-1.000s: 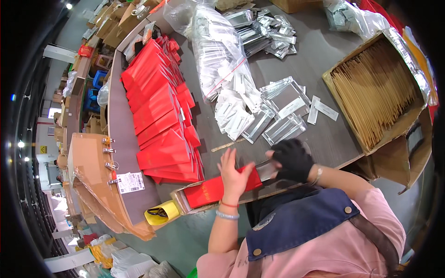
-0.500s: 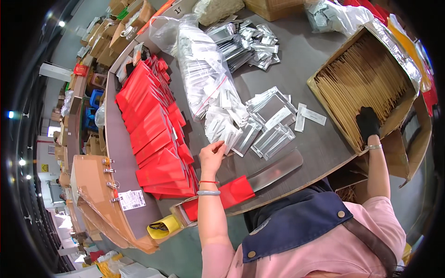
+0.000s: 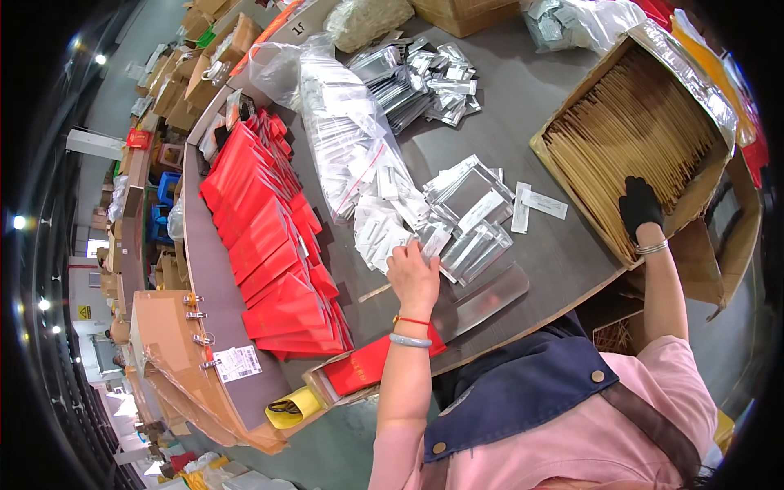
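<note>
White packets (image 3: pixel 377 235) lie at the fingers (image 3: pixel 402 260) of the left hand (image 3: pixel 415 282).

Blue bins (image 3: pixel 169 188) and cardboard boxes (image 3: pixel 197 85) at left, yellow sign (image 3: pixel 84 312), bright lights (image 3: pixel 19 222)

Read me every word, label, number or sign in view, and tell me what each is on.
I note where text stands without copying it:
White label on the brown cardboard: too small to read.
Gold characters on the nearest red packet: too blurred.
Fine print on the loose white strips: too small.
Yellow sign, left background: too small.
Dark marking on the pale panel, top: visible, not transcribed.
</note>
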Action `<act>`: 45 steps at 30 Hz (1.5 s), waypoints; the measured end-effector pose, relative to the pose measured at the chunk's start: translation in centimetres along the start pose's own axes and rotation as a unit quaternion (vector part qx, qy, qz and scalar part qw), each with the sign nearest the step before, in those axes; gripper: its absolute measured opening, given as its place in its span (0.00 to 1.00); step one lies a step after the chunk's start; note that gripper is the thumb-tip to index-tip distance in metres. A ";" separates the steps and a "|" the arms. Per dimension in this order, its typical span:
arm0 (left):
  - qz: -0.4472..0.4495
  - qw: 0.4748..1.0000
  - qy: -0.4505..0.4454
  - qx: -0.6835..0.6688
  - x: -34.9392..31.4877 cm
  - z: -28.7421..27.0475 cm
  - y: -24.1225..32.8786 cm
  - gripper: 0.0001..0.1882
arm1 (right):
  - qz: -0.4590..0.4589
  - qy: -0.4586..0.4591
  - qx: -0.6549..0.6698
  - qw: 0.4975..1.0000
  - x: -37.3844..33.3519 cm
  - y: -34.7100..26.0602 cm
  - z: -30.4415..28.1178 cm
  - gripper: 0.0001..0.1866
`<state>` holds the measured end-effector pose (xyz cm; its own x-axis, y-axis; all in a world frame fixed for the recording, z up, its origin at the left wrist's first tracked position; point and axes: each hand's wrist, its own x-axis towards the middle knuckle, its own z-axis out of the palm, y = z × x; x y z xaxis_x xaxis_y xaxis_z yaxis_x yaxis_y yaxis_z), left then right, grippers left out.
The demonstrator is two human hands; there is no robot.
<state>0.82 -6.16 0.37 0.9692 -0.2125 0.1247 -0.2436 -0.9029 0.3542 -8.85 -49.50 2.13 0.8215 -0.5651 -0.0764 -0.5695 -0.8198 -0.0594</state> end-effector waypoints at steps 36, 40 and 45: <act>0.055 0.994 -0.076 -0.063 -12.3 -6.6 -0.7 0.30 | 0.077 0.104 0.165 0.978 -1.8 0.4 -4.6 0.19; 0.060 0.992 -0.111 -0.033 -12.8 -6.9 -1.7 0.35 | -0.292 0.057 0.162 0.941 -5.2 -5.4 -5.4 0.11; 0.096 0.990 -0.099 -0.024 -12.2 -6.9 -1.9 0.35 | -0.437 -0.112 0.128 0.883 -9.2 -11.2 -1.7 0.11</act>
<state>-10.77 0.70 4.54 0.8923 -0.4513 0.0121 -0.4205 -0.8212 0.3857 -9.99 -35.32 5.18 0.9409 0.3285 -0.0825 0.2675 -0.8702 -0.4138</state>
